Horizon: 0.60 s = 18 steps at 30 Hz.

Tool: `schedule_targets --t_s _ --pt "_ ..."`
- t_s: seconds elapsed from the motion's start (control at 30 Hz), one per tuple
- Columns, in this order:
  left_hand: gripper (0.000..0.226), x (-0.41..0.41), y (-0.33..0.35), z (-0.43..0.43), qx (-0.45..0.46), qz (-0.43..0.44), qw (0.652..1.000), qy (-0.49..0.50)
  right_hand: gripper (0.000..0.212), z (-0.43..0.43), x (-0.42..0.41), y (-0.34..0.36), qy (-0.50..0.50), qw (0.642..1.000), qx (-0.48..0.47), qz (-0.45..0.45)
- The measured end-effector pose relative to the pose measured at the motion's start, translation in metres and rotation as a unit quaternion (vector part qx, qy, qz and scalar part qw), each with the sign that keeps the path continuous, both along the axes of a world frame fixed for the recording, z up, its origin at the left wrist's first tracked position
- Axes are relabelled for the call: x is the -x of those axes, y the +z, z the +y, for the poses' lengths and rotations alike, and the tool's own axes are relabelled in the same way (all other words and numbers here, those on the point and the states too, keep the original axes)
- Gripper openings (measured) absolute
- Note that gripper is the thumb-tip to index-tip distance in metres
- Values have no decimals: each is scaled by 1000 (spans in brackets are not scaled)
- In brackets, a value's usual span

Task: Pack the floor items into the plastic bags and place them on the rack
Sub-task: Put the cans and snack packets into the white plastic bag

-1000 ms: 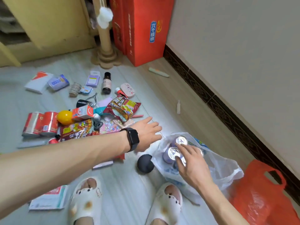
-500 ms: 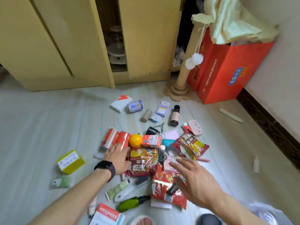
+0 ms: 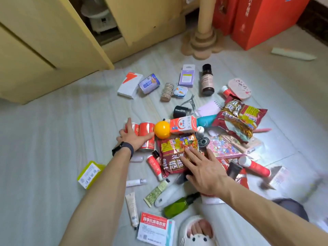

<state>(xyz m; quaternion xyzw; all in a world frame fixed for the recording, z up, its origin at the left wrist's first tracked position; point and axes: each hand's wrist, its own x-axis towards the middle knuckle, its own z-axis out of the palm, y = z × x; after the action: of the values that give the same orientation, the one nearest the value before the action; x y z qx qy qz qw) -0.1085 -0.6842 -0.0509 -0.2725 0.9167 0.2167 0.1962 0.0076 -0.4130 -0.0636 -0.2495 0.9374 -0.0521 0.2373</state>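
Many small items lie piled on the pale floor. My left hand (image 3: 132, 137), a black watch on its wrist, lies over two red cans (image 3: 146, 129) with fingers curled round the left one and the thumb against the right one. With straight, spread fingers, my right hand (image 3: 204, 167) rests on a red-and-yellow snack packet (image 3: 173, 151). An orange ball (image 3: 161, 129) and a red-and-white carton (image 3: 182, 125) sit just right of the cans. A second snack packet (image 3: 239, 119) is farther right. No plastic bag or rack is clearly in view.
Yellow cabinet doors (image 3: 53, 41) stand behind, with a cardboard post base (image 3: 200, 43) and red boxes (image 3: 266, 20) at the back right. A yellow-green box (image 3: 90, 173), a green bottle (image 3: 179, 205), a medicine box (image 3: 154, 228) and my white slipper (image 3: 195, 231) are close by.
The view swung from the clear bag of cans to the floor pile. My left hand went onto the red cans. My right hand left the bag and came down on the snack packet.
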Motion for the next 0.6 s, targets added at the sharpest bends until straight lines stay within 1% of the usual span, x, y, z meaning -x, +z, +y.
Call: schedule_targets --t_s 0.07,0.2,0.33,0.37,0.4,0.47,0.5,0.57,0.6 --pt "131 -1 -3 6 15 -26 1000 4 69 4 -2 -4 -1 1000 1 -5" --pt "129 -29 -4 23 16 -54 998 9 64 -3 -2 6 -26 1000 1 -9" --pt "129 -85 -8 41 -21 -35 998 39 49 -31 1 26 -125 987 73 74" --pt "128 -98 -9 43 -23 -28 998 41 48 -39 3 29 -146 982 99 73" --pt "126 -108 -10 41 -22 -18 999 40 48 -46 6 30 -164 977 126 51" --pt "115 -117 -7 30 -38 3 999 36 50 -60 10 30 -194 966 166 -28" --pt "104 -117 -5 21 -65 14 997 35 52 -66 13 30 -202 961 174 -67" --pt "74 -112 -1 3 -127 42 991 27 59 -76 16 27 -203 960 160 -113" --pt "61 -109 1 -5 -141 49 989 17 62 -80 18 26 -202 960 151 -122"
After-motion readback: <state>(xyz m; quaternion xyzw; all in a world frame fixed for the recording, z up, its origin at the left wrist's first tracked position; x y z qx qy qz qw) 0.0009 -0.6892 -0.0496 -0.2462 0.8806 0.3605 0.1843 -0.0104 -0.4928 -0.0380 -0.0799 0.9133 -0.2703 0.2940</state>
